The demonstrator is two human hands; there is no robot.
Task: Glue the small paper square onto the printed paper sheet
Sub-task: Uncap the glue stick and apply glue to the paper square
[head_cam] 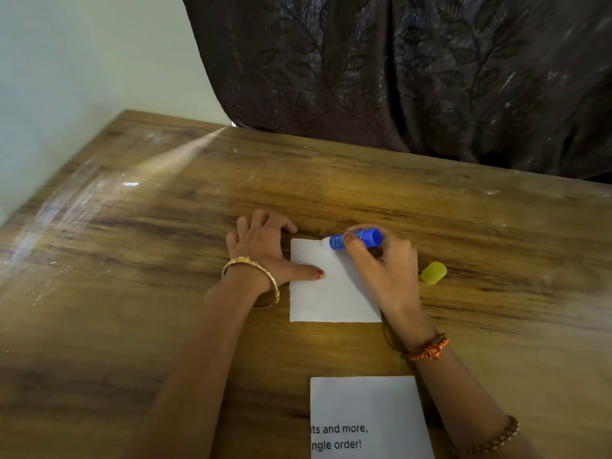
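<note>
We see the right hand (385, 266) gripping the blue glue stick (357, 239), its white tip touching the far edge of the small paper square (331, 293) on the table (132, 260). The left hand (265, 246) lies with its fingers curled on the wood, thumb pressing the square's left side. The printed paper sheet (367, 409) lies nearer; the yellow cap (433, 272) is right.

Brown wood-grain counter (165, 260) filling the lower frame, scuffed and streaked with pale glare at left. Plain pale greenish-white wall (82, 61) in the upper left. Dark brown curtain with embossed leaf pattern (414, 71) hanging across the upper right, behind the counter's far edge.
</note>
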